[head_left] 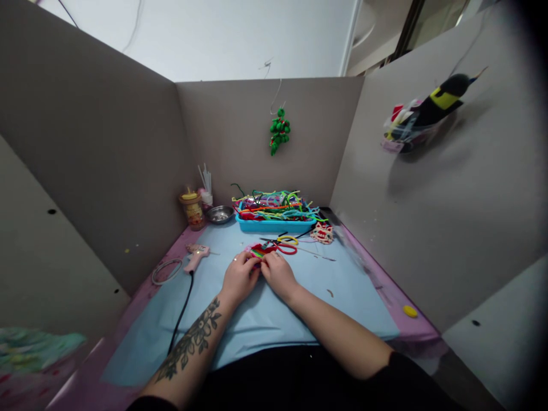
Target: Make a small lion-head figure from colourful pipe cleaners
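Both hands meet at the middle of the blue-covered table around a small craft piece (258,250) in pink, red, green and yellow. My left hand (241,276) grips its left side with fingers pinched. On the right side, my right hand (277,274) has its fingers closed on the same piece. The fingers hide much of it, and its exact shape is unclear. Just beyond lie scissors (286,249) with red and yellow handles. A pink glue gun (197,257) rests left of my left hand, its black cord running toward me.
A blue basket (276,225) heaped with colourful pipe cleaners stands at the back. Left of it are a metal bowl (220,214) and a lidded cup (192,210). A red-and-cream piece (322,233) lies at right. Grey partitions (265,165) enclose the table; a green ornament (279,131) hangs there.
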A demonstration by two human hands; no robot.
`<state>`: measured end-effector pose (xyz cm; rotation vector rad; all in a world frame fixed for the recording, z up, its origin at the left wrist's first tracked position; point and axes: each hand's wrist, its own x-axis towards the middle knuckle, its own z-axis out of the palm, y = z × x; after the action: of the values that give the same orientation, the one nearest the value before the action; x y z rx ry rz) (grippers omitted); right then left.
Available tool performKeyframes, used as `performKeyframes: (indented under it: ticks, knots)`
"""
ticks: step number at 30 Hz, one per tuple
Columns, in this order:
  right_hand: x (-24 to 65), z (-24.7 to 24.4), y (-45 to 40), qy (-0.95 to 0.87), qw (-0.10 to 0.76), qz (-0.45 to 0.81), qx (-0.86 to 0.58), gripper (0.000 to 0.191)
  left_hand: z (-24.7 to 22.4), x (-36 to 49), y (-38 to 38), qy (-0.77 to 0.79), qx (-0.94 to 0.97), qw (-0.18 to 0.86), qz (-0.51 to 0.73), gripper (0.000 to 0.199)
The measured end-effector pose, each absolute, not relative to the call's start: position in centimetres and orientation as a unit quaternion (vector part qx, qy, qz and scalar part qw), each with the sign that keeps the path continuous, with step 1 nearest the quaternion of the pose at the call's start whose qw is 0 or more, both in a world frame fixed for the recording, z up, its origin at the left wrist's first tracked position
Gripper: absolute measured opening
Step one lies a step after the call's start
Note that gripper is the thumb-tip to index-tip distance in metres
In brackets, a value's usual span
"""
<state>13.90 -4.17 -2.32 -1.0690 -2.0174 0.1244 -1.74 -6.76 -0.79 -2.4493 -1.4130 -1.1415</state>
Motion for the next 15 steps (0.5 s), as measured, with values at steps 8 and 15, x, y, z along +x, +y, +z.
performKeyframes:
  ticks: [8, 15]
  knots:
    - [15.3, -1.3, -4.7, -0.769, 0.499, 0.157, -0.369, 0.032, -0.8, -1.9, -6.8, -0.471, -0.793, 0.031, -0.386, 0.023]
    - [15.2, -1.5, -3.9, -0.72, 0.533, 0.22, -0.388, 0.015, -0.9, -1.9, -6.8, -0.471, -0.794, 0.04, -0.383, 0.013]
